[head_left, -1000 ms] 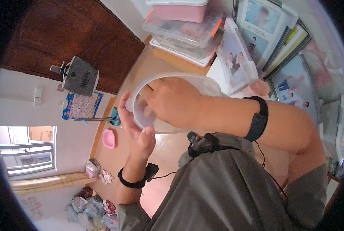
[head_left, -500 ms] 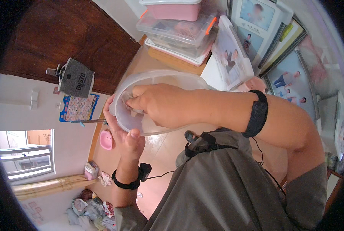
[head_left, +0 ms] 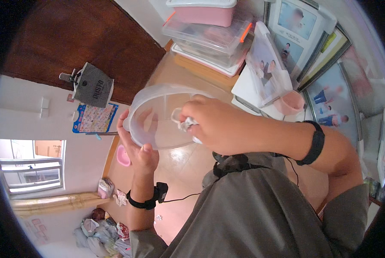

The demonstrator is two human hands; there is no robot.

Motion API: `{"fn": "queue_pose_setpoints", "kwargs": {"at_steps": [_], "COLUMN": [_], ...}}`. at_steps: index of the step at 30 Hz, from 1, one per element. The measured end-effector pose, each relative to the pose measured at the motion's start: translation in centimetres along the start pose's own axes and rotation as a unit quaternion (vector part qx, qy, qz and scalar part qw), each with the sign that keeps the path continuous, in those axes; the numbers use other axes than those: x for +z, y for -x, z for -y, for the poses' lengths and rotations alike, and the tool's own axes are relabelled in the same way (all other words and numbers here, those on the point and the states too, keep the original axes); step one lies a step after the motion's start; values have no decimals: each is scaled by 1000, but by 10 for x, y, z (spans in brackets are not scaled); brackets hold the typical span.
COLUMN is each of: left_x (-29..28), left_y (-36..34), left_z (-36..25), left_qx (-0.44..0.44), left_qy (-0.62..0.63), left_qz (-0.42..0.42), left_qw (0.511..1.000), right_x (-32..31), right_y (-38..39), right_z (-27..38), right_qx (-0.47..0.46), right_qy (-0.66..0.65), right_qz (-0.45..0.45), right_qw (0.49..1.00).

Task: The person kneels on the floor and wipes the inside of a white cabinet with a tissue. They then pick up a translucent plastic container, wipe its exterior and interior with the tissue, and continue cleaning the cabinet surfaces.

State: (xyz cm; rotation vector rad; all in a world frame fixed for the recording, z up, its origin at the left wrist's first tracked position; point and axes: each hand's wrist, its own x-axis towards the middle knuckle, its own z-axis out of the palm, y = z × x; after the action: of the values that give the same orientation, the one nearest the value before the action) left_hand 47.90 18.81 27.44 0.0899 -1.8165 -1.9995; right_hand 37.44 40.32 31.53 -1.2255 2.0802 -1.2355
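Observation:
A clear round plastic tub (head_left: 163,91) is held up in front of me, tilted so that its opening faces me. My left hand (head_left: 141,151) is closed on its left edge, thumb on the near side, and the fingers show through the wall. A crumpled white tissue (head_left: 186,124) is pinched in my right hand (head_left: 216,124), which is at the right side of the tub's opening. The right hand covers part of the tub's right side. Whether the tissue touches the wall cannot be told.
Stacked storage boxes (head_left: 207,30) and framed photos (head_left: 304,26) stand at the upper right, with a pink bin (head_left: 289,103) near them. A brown door (head_left: 80,38) is at upper left, a grey bag (head_left: 93,86) hanging beside it. A pink basin (head_left: 123,155) lies on the floor.
My right hand has drawn back to the right, from deep inside the tub to its opening, bringing the tissue into plainer view. My left hand keeps its hold on the tub.

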Motion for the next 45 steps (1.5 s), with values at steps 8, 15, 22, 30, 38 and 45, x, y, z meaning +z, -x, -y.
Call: {"fn": "queue_pose_setpoints", "kwargs": {"at_steps": [8,15,22,30,38,45], "left_x": [-13,6,3,-20,-19,-20], "left_y": [0,-4,-3,-5,-5,-4], "left_z": [10,8,12,19,21,26], "left_qx": [63,109,103,88,52,13], "left_qy": [-114,-127,-137,-106,-108,-67], "left_qz": [6,55,82,27,26,5], "left_qw": [992,984,982,990,992,998], "right_x": [8,36,56,39,57,66], "right_y": [-2,-42,-42,-42,-58,-69], "right_z": [-6,3,-19,-19,-30,-20], "right_qx": [-44,-66,-32,27,-14,-91], "right_qy": [40,90,140,267,247,31], "right_qz": [-77,20,22,151,164,0], "right_qw": [995,994,989,952,955,995]}}
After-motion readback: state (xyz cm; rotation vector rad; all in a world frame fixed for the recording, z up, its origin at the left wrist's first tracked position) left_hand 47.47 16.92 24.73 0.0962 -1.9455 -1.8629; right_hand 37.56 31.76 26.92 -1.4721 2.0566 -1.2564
